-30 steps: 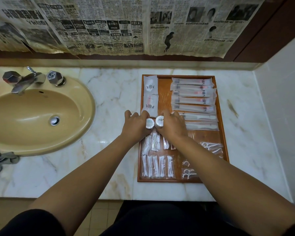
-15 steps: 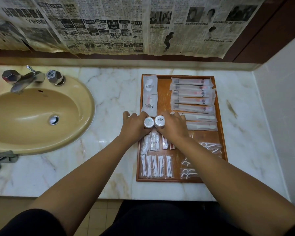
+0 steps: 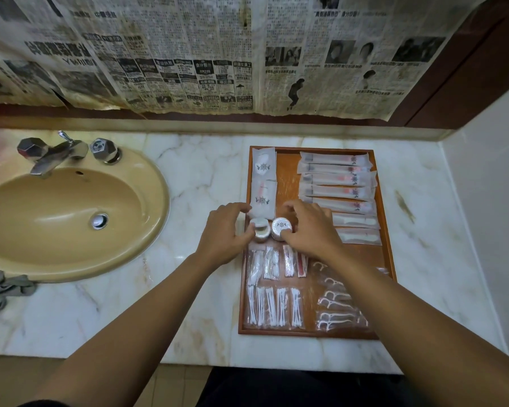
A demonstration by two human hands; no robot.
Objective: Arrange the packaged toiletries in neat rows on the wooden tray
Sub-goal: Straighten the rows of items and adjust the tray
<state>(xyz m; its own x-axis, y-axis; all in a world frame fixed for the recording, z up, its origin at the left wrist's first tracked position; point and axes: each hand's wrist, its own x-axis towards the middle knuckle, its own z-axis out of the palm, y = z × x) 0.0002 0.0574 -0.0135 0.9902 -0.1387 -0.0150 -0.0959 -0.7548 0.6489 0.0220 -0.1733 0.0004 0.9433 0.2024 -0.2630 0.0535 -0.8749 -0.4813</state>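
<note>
- Marble counter (image 3: 206, 177); wooden tray (image 3: 288, 160) centre-right of frame.
- Left hand (image 3: 222, 233) cups left round pack (image 3: 260, 230); right hand (image 3: 312, 230) cups right round pack (image 3: 281, 227), mid-left of tray.
- Grips looser than a second ago: pair likely placed.

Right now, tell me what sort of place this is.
Probably a hotel or guesthouse bathroom: a basin with a chrome tap set in a marble counter, and a wooden tray of packaged toiletries.

Marble counter (image 3: 206, 171), wooden tray (image 3: 288, 183) on its right, tan basin (image 3: 71, 218) set at left, perhaps a grey cloth (image 3: 3, 289)
</note>
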